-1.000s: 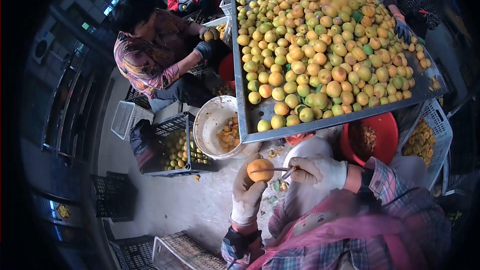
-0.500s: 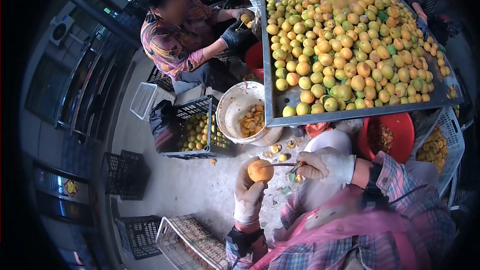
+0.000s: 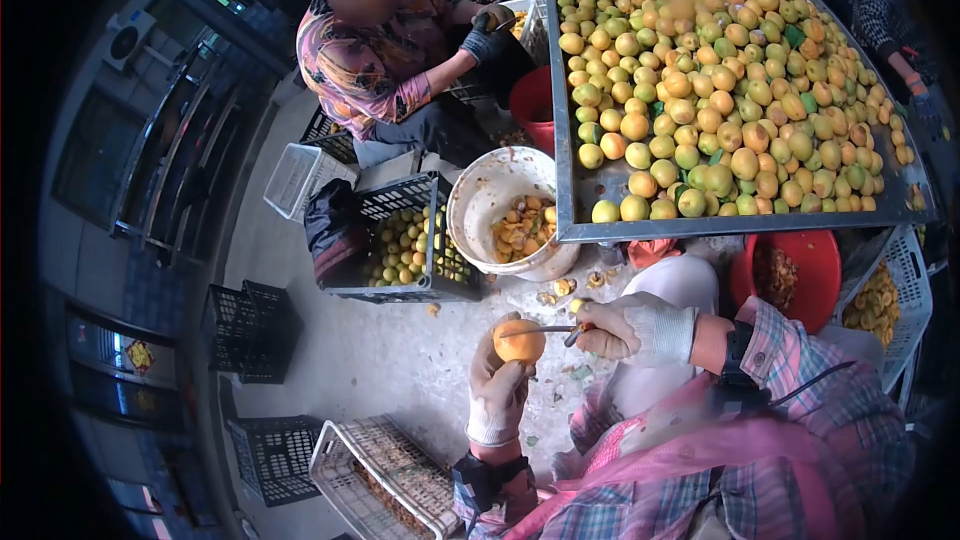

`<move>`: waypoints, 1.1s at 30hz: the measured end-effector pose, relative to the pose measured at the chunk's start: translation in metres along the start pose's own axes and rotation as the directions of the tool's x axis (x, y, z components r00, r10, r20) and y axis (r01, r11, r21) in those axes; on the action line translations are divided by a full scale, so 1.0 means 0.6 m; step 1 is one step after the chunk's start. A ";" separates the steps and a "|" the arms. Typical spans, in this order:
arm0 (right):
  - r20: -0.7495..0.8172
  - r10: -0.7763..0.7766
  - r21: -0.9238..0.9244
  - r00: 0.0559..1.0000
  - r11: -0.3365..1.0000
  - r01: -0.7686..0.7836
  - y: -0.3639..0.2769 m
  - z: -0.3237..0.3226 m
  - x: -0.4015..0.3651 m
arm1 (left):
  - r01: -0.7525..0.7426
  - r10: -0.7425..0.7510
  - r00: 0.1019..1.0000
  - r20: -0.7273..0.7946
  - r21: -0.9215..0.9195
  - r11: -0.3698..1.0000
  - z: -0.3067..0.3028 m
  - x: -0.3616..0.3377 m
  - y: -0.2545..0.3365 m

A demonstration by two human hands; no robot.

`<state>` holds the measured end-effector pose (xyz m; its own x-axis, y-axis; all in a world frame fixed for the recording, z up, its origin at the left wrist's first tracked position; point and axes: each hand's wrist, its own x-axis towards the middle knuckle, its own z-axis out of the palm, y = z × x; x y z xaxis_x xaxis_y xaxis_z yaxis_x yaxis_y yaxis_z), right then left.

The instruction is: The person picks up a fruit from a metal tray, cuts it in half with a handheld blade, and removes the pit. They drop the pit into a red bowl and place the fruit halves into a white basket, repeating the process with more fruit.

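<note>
My left hand (image 3: pixel 496 390), in a pale, soiled glove, holds an orange-yellow fruit (image 3: pixel 519 341) between thumb and fingers. In my right hand (image 3: pixel 640 330), also gloved, is the dark handle of a thin knife (image 3: pixel 545 329). Its blade points left and lies across the upper side of the fruit. How deep the blade sits cannot be made out. Both hands are over the floor, in front of the metal table (image 3: pixel 700 229) heaped with yellow-green fruits (image 3: pixel 720 110).
A white bucket (image 3: pixel 470 210) with fruit pieces and a black crate (image 3: pixel 400 292) of fruits stand beyond my hands. At the right are a red basin (image 3: pixel 820 280) and a white crate (image 3: pixel 910 285). A co-worker (image 3: pixel 370 60) sits at upper left. A pale crate (image 3: pixel 350 485) lies lower left.
The view has shifted, so the table and bucket appear further right. The knife blade now overlaps more of the fruit. The co-worker's hands have come closer together.
</note>
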<state>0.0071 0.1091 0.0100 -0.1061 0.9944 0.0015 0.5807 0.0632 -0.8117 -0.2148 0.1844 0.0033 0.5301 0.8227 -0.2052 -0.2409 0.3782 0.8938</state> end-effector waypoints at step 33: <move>-0.630 -0.171 -0.351 0.757 0.933 -0.082 0.047 -0.009 -0.223 | 0.468 -0.169 0.820 0.547 -0.468 0.750 0.247 0.033 -0.146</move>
<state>0.0422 -0.0215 -0.0100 0.3288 0.7960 0.5082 0.8339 0.0078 -0.5518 -0.0629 0.1050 -0.0200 0.9203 0.3779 -0.1014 -0.3131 0.8668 0.3880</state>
